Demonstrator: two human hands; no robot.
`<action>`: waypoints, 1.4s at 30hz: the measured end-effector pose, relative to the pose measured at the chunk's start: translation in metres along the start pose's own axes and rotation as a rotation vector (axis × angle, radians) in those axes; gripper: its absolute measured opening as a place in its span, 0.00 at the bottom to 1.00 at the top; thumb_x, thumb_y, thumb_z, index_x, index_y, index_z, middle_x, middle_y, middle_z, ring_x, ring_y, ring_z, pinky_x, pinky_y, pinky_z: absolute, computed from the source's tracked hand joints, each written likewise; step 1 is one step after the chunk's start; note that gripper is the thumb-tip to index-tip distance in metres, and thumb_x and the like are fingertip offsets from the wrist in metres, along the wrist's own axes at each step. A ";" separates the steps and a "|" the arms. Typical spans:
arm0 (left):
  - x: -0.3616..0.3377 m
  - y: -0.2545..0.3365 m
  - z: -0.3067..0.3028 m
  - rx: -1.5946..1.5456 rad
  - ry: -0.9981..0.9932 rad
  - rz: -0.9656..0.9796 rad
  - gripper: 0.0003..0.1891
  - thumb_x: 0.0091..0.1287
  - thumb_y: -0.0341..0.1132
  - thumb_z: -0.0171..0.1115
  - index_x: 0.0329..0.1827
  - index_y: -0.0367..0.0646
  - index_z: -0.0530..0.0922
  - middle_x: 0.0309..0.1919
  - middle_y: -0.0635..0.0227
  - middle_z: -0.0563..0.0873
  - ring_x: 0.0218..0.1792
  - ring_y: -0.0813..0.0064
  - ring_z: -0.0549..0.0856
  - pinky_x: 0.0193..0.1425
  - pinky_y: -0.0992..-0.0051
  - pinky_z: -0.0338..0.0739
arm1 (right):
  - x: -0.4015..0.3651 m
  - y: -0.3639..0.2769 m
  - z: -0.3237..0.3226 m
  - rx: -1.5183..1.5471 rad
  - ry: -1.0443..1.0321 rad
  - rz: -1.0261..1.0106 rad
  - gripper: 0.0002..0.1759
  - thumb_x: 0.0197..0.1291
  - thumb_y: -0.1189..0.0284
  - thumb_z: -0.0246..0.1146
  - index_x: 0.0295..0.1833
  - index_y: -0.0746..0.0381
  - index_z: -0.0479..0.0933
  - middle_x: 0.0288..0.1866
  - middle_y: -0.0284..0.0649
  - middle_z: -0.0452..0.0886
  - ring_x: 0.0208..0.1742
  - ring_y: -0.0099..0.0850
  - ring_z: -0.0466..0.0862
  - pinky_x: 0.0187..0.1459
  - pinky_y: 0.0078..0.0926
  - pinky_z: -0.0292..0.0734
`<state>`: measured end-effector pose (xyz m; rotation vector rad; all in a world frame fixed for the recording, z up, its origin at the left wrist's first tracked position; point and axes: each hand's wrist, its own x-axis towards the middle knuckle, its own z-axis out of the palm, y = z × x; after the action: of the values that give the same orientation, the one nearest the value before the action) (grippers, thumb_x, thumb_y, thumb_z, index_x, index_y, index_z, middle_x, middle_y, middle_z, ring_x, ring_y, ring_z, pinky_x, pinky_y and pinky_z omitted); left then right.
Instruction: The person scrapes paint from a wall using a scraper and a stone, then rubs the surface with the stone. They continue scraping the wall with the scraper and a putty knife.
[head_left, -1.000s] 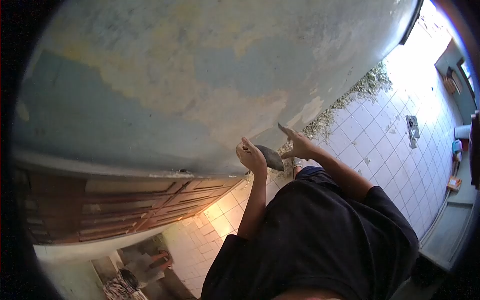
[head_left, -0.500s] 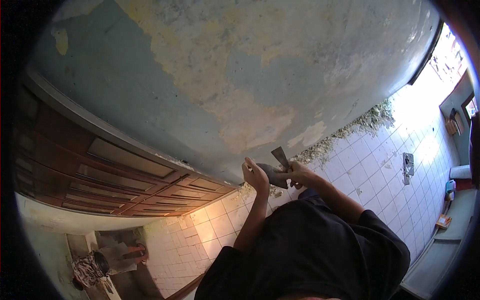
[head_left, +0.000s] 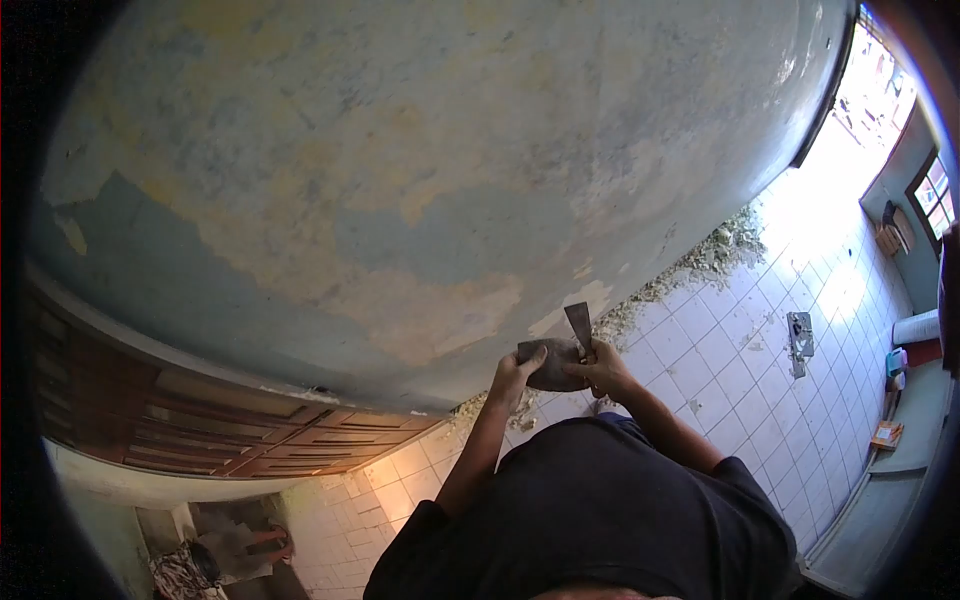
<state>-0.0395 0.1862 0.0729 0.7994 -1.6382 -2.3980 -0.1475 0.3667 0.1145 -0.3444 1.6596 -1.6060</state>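
A bent sheet of dark grey sandpaper [head_left: 551, 372] spans the gap between my two hands, in front of my body. My left hand [head_left: 512, 378] pinches its left end, thumb lying on top. The other end is gripped by my right hand [head_left: 606, 372], which also holds a putty knife [head_left: 578, 320] with its flared blade pointing up toward the wall. Its handle is mostly hidden by the fingers. Beyond the hands stands the wall [head_left: 420, 240], its blue-green paint patchy, with yellow and bare pale areas showing.
Paint flakes [head_left: 715, 262] lie along the wall's foot on the white tiled floor [head_left: 730, 370]. Brown wooden doors [head_left: 290, 440] stand at the left. A grey flat object [head_left: 800, 337] lies on the tiles at right. Another person [head_left: 235, 555] is at lower left.
My left hand's raised fingers have closed onto the sandpaper, thumb on top. The sandpaper lies flatter between both hands. The putty knife stays in my right hand, and the view has shifted.
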 end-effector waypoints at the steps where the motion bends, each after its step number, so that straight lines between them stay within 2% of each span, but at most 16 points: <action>1: -0.005 0.007 0.011 -0.034 -0.100 -0.007 0.16 0.72 0.42 0.70 0.50 0.36 0.86 0.42 0.67 0.89 0.45 0.75 0.87 0.54 0.74 0.80 | -0.002 -0.002 -0.011 -0.001 0.001 -0.001 0.23 0.55 0.67 0.79 0.46 0.65 0.74 0.22 0.32 0.73 0.16 0.21 0.72 0.12 0.22 0.61; 6: 0.004 0.004 0.054 0.244 -0.117 0.261 0.15 0.72 0.36 0.69 0.56 0.36 0.83 0.48 0.66 0.90 0.50 0.75 0.86 0.60 0.71 0.79 | 0.013 -0.003 -0.053 -0.287 -0.029 -0.046 0.25 0.54 0.62 0.79 0.47 0.66 0.75 0.23 0.33 0.76 0.17 0.22 0.75 0.16 0.24 0.69; 9: 0.019 0.037 0.060 0.270 -0.163 0.196 0.12 0.72 0.34 0.69 0.51 0.35 0.85 0.46 0.67 0.91 0.47 0.77 0.88 0.55 0.74 0.81 | 0.028 -0.003 -0.071 -0.548 -0.155 -0.076 0.25 0.57 0.62 0.78 0.49 0.66 0.75 0.27 0.36 0.79 0.20 0.22 0.78 0.20 0.26 0.73; 11: 0.027 0.044 0.061 0.242 -0.070 0.205 0.10 0.70 0.33 0.70 0.48 0.35 0.86 0.44 0.65 0.91 0.45 0.77 0.88 0.53 0.73 0.82 | 0.046 -0.005 -0.078 -0.631 -0.162 -0.612 0.26 0.61 0.63 0.74 0.56 0.66 0.72 0.31 0.38 0.82 0.22 0.24 0.81 0.20 0.26 0.75; 12: 0.027 0.039 0.058 0.246 0.038 0.231 0.14 0.69 0.32 0.71 0.54 0.35 0.83 0.48 0.63 0.90 0.48 0.76 0.87 0.56 0.73 0.81 | 0.028 -0.046 -0.076 -0.682 -0.219 -0.258 0.23 0.63 0.62 0.72 0.53 0.65 0.71 0.33 0.45 0.81 0.34 0.38 0.84 0.37 0.38 0.78; 13: 0.027 0.034 0.059 0.246 0.144 0.256 0.18 0.69 0.32 0.71 0.59 0.35 0.81 0.52 0.62 0.89 0.52 0.75 0.86 0.59 0.72 0.80 | 0.031 -0.041 -0.080 -0.637 -0.220 -0.226 0.22 0.66 0.63 0.69 0.56 0.65 0.71 0.34 0.45 0.82 0.36 0.37 0.86 0.37 0.39 0.78; 15: 0.018 0.030 0.068 0.227 0.260 0.294 0.21 0.68 0.31 0.71 0.61 0.34 0.78 0.55 0.60 0.87 0.54 0.74 0.85 0.60 0.72 0.79 | 0.023 -0.052 -0.076 -0.506 -0.269 -0.165 0.23 0.71 0.68 0.64 0.66 0.66 0.67 0.34 0.42 0.84 0.23 0.29 0.83 0.25 0.29 0.80; 17: 0.015 0.027 0.070 0.218 0.375 0.315 0.23 0.67 0.29 0.71 0.64 0.34 0.76 0.58 0.59 0.85 0.57 0.73 0.84 0.62 0.72 0.78 | 0.032 -0.052 -0.074 -0.581 -0.322 -0.206 0.21 0.72 0.67 0.62 0.63 0.66 0.70 0.34 0.45 0.85 0.26 0.34 0.84 0.28 0.33 0.80; 19: 0.011 0.026 0.062 0.208 0.363 0.385 0.27 0.65 0.28 0.71 0.67 0.35 0.72 0.62 0.57 0.81 0.61 0.72 0.81 0.64 0.72 0.77 | 0.028 -0.074 -0.063 -0.813 -0.377 -0.242 0.19 0.69 0.67 0.61 0.61 0.64 0.73 0.36 0.55 0.85 0.41 0.55 0.86 0.42 0.49 0.77; 20: 0.009 0.028 0.055 0.206 0.376 0.376 0.27 0.65 0.28 0.71 0.67 0.35 0.72 0.62 0.57 0.81 0.61 0.72 0.81 0.64 0.72 0.77 | 0.026 -0.091 -0.054 -0.776 -0.386 -0.196 0.17 0.69 0.67 0.60 0.59 0.64 0.76 0.36 0.56 0.85 0.43 0.57 0.85 0.44 0.50 0.77; 23: 0.013 0.041 0.035 0.490 0.537 0.635 0.20 0.65 0.29 0.71 0.58 0.36 0.78 0.50 0.63 0.87 0.49 0.76 0.86 0.57 0.74 0.80 | 0.039 -0.097 -0.043 -0.796 -0.351 -0.262 0.13 0.70 0.68 0.59 0.53 0.65 0.79 0.36 0.57 0.84 0.43 0.57 0.85 0.45 0.51 0.77; 25: 0.009 0.051 0.026 0.280 0.538 0.481 0.15 0.65 0.33 0.72 0.51 0.35 0.81 0.43 0.63 0.89 0.44 0.75 0.87 0.54 0.74 0.80 | 0.039 -0.108 -0.028 -0.817 -0.308 -0.298 0.13 0.70 0.70 0.58 0.49 0.67 0.81 0.37 0.57 0.84 0.43 0.56 0.85 0.46 0.49 0.78; 28: 0.009 0.079 0.017 0.357 0.505 0.317 0.13 0.70 0.38 0.69 0.43 0.35 0.83 0.36 0.64 0.89 0.40 0.76 0.86 0.49 0.75 0.80 | 0.045 -0.135 -0.007 -0.795 -0.202 -0.629 0.11 0.67 0.73 0.61 0.46 0.70 0.83 0.37 0.51 0.86 0.40 0.52 0.87 0.45 0.43 0.81; 32: 0.023 0.115 0.009 -0.032 0.306 0.370 0.17 0.79 0.42 0.59 0.41 0.34 0.82 0.34 0.66 0.88 0.38 0.78 0.85 0.48 0.75 0.79 | 0.043 -0.200 0.032 -0.753 -0.155 -0.615 0.07 0.61 0.78 0.67 0.45 0.68 0.84 0.36 0.50 0.86 0.36 0.43 0.89 0.38 0.34 0.82; 39: 0.038 0.217 0.019 -0.107 0.053 0.665 0.19 0.83 0.45 0.53 0.40 0.38 0.81 0.32 0.70 0.85 0.36 0.81 0.82 0.46 0.77 0.77 | 0.027 -0.297 0.094 -0.790 0.060 -0.925 0.04 0.60 0.78 0.69 0.40 0.68 0.86 0.38 0.44 0.88 0.38 0.31 0.89 0.38 0.27 0.84; 42: 0.036 0.248 0.025 -0.168 0.061 0.699 0.19 0.83 0.45 0.52 0.38 0.40 0.80 0.31 0.71 0.84 0.35 0.83 0.81 0.45 0.78 0.76 | 0.012 -0.322 0.117 -0.679 0.215 -0.770 0.05 0.61 0.80 0.71 0.42 0.68 0.84 0.41 0.44 0.88 0.42 0.29 0.90 0.43 0.23 0.86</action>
<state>-0.1285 0.0933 0.2890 0.2064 -1.3626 -1.9447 -0.1776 0.2219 0.4240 -1.3221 2.3976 -1.5557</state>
